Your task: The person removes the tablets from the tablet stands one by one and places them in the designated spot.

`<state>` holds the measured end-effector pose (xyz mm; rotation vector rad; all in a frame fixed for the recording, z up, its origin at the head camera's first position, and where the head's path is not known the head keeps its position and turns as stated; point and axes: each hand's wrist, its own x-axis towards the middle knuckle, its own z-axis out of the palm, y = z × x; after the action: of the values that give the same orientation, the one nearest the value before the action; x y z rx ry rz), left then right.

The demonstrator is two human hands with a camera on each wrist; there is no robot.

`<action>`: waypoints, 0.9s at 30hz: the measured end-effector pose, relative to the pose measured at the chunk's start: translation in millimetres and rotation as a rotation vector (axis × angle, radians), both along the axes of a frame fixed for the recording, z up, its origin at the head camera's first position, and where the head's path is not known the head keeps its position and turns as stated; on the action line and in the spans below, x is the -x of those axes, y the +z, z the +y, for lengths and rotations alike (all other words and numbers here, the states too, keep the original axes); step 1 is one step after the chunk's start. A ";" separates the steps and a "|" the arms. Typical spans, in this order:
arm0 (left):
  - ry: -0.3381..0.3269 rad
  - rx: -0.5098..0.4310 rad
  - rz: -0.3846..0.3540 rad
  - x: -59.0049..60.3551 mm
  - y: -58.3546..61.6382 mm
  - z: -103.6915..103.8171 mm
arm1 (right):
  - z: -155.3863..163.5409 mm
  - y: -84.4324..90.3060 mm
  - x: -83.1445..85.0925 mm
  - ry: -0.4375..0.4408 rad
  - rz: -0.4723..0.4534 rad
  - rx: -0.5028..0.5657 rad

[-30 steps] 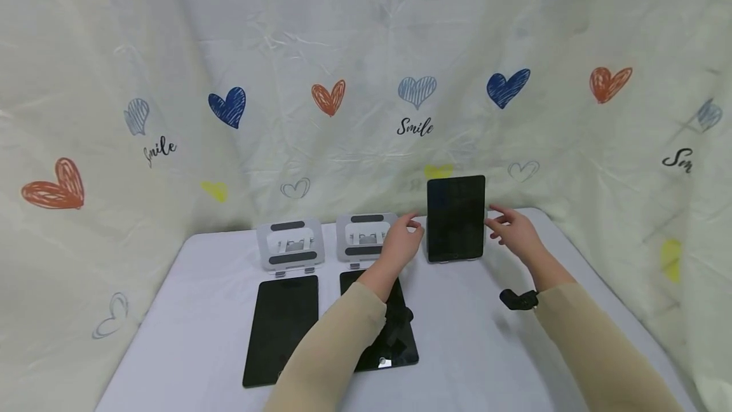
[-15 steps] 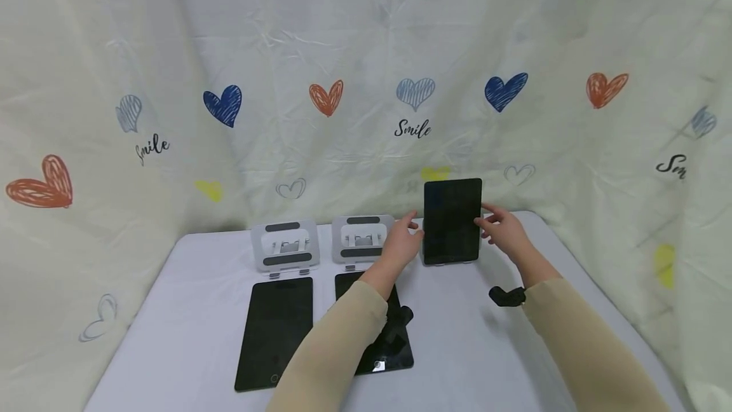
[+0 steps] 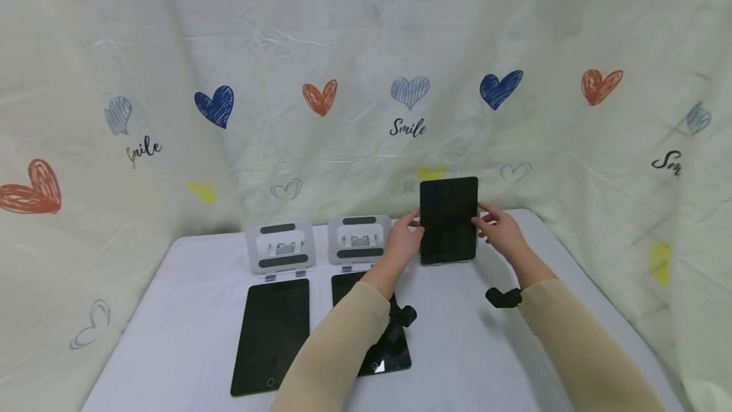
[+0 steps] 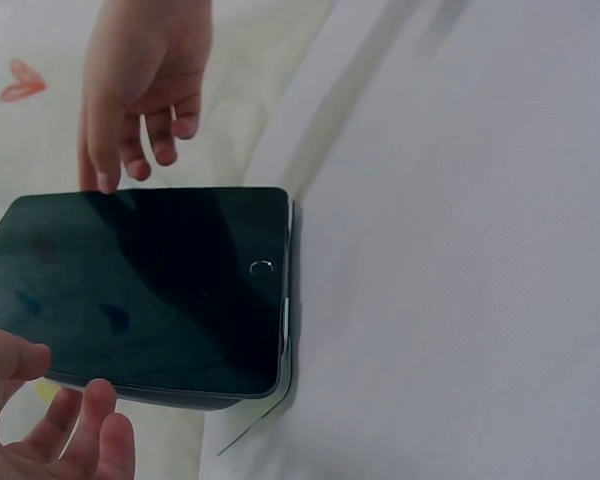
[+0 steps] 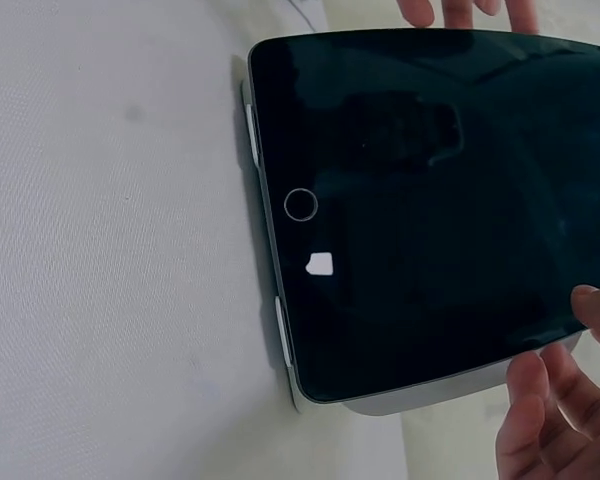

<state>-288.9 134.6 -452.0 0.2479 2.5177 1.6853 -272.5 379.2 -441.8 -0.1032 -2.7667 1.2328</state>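
A black tablet (image 3: 448, 221) stands propped nearly upright at the back right of the table, screen toward me. White tabs of a stand (image 5: 283, 332) show along its bottom edge in the right wrist view. My left hand (image 3: 401, 243) is at the tablet's left edge, its thumb over the screen's border and its fingers along the side. On the opposite edge, my right hand (image 3: 503, 234) pinches the tablet, thumb on the glass and fingertips at the side. In the left wrist view, the tablet's home button (image 4: 262, 268) faces the table side.
Two grey folding stands (image 3: 309, 240) with dark pads sit left of the upright tablet. One tablet (image 3: 271, 336) lies flat before the left stand. Another tablet (image 3: 389, 358) lies partly under my left forearm. A heart-printed curtain (image 3: 366, 164) hangs behind the white table (image 3: 469, 348).
Both hands have closed in on the upright tablet's sides, first the right, then the left. The camera view has shifted slightly; the tablet keeps its place on the table.
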 end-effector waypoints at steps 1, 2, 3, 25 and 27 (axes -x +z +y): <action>0.004 -0.004 0.005 0.2 -0.2 0.3 | 0.2 -0.2 0.1 0.000 0.003 0.000; 0.006 -0.007 0.009 0.2 -0.4 0.5 | 0.5 -0.4 0.0 -0.002 0.004 0.001; 0.007 -0.010 0.017 0.2 -0.4 0.7 | 0.5 -0.7 0.0 -0.003 0.006 0.000; 0.092 0.103 0.210 -3.4 -8.7 5.3 | -2.3 -10.3 -3.8 -0.043 0.122 -0.019; 0.103 0.093 0.213 -4.3 -8.7 5.5 | -2.1 -12.8 -3.6 -0.052 0.145 -0.013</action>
<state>-284.6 140.1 -460.7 0.3096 2.8004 1.6513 -268.8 377.1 -454.6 -0.0810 -2.6308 1.1613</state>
